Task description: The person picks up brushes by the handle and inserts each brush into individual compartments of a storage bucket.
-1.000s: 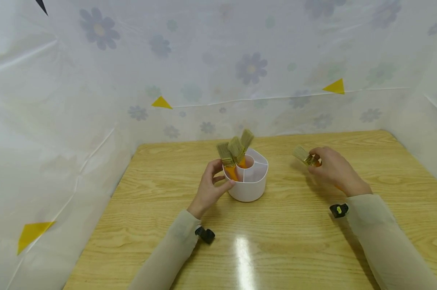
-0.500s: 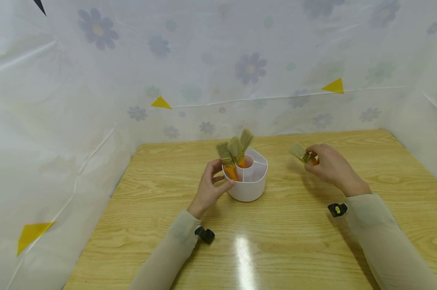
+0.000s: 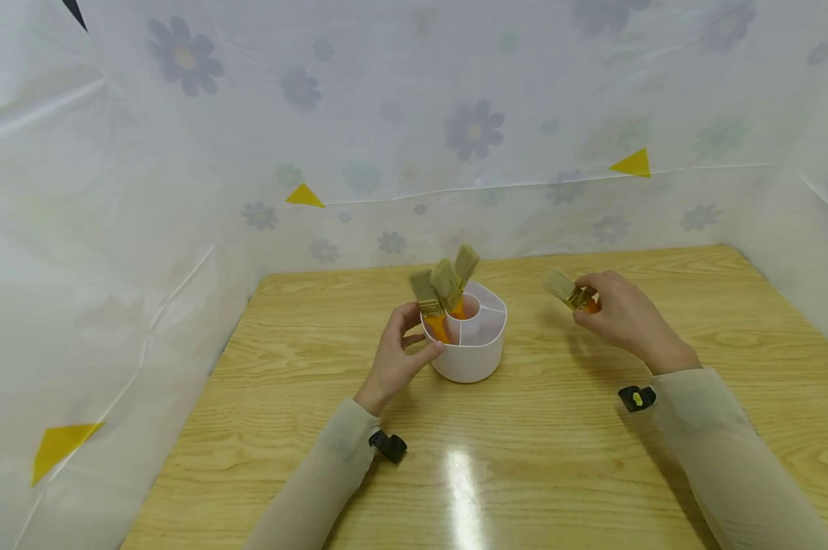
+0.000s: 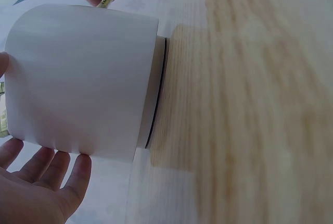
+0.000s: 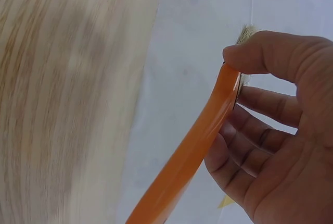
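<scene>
A white round organizer with divided compartments and a round middle cup stands upright on the table. My left hand holds its left side, thumb at the front rim; in the left wrist view the fingertips press its white wall. Three paintbrushes stand in it bristles up: one brush in the left compartment, another brush and a further brush close behind. Off to the right, above the table, my right hand pinches a paintbrush near its metal band. Its orange handle shows in the right wrist view.
A wood-grain table spans the area below. Behind it rises a flower-patterned plastic sheet with yellow tape pieces. Another plastic sheet hangs at the left.
My right hand has moved slightly left and up with the paintbrush, toward the organizer. The left hand and the organizer have stayed in place.
</scene>
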The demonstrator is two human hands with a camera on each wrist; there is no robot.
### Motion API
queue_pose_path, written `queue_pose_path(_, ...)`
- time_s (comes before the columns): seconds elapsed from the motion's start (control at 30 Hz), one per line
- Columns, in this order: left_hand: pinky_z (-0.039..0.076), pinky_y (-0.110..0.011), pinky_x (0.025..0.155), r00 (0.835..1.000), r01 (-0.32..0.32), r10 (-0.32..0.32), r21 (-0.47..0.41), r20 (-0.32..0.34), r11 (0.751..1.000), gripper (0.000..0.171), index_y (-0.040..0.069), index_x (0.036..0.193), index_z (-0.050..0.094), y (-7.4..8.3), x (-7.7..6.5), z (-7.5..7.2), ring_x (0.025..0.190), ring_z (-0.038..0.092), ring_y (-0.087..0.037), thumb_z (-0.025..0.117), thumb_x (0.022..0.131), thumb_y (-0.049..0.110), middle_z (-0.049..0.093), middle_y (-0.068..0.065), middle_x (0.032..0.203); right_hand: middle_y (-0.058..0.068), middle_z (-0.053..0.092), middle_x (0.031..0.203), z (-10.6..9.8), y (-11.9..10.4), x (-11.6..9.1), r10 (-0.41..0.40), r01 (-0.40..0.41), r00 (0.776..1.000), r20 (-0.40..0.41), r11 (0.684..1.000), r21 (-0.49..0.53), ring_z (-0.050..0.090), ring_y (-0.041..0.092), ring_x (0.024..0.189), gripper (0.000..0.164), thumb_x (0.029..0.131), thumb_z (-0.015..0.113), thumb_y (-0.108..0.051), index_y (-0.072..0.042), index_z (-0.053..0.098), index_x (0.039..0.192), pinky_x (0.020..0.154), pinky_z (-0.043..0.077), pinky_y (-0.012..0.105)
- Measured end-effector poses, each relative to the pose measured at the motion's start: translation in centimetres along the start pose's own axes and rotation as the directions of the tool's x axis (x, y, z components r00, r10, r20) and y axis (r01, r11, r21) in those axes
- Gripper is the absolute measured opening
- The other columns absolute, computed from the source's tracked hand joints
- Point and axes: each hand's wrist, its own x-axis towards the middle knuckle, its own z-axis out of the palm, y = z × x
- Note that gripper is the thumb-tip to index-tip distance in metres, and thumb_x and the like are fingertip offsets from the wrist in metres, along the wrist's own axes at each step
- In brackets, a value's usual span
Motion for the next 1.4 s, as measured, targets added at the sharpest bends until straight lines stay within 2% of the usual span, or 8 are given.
queue_pose_path(0.33, 0.037, -0.058, 0.1, 1.0, -0.001, 0.001, -0.008, 0.0, 1.0, 0.062, -0.006, 0.138, 0.035, 0.1, -0.1, 0.0, 0.126, 0.041, -0.038, 0.067, 0.085, -0.001, 0.041, -0.022, 0.138, 0.026, 0.048, 0.123, 0.0, -0.7, -0.1, -0.004, 0.004, 1.0, -0.008, 1.0, -0.006, 0.057, 0.035, 0.093, 0.052, 0.09, 0.063, -0.019, 0.003, 0.047, 0.133, 0.073, 0.049, 0.049)
queue_pose_path(0.8, 0.038, -0.057, 0.1, 1.0, 0.004, -0.004, 0.002, 0.001, 1.0, 0.062, -0.007, 0.138, 0.035, 0.1, 0.0, 0.0, 0.126, 0.042, -0.038, 0.067, 0.085, 0.0, 0.042, -0.022, 0.138, 0.024, 0.049, 0.123, 0.1, -1.6, -0.3, -0.062, 0.06, 0.997, -0.039, 0.997, -0.045, 0.056, 0.035, 0.095, 0.049, 0.089, 0.063, -0.016, 0.003, 0.05, 0.131, 0.075, 0.049, 0.051)
queue_pose_path(1.4, 0.038, -0.056, 0.1, 1.0, 0.004, -0.004, 0.012, -0.005, 1.0, 0.061, -0.006, 0.138, 0.036, 0.1, -0.1, 0.0, 0.125, 0.042, -0.037, 0.067, 0.085, 0.0, 0.043, -0.022, 0.137, 0.019, 0.053, 0.115, 0.1, -2.6, -0.4, -0.09, 0.086, 0.994, -0.064, 0.995, -0.059, 0.056, 0.029, 0.087, 0.048, 0.088, 0.064, -0.017, 0.001, 0.051, 0.131, 0.07, 0.049, 0.045)
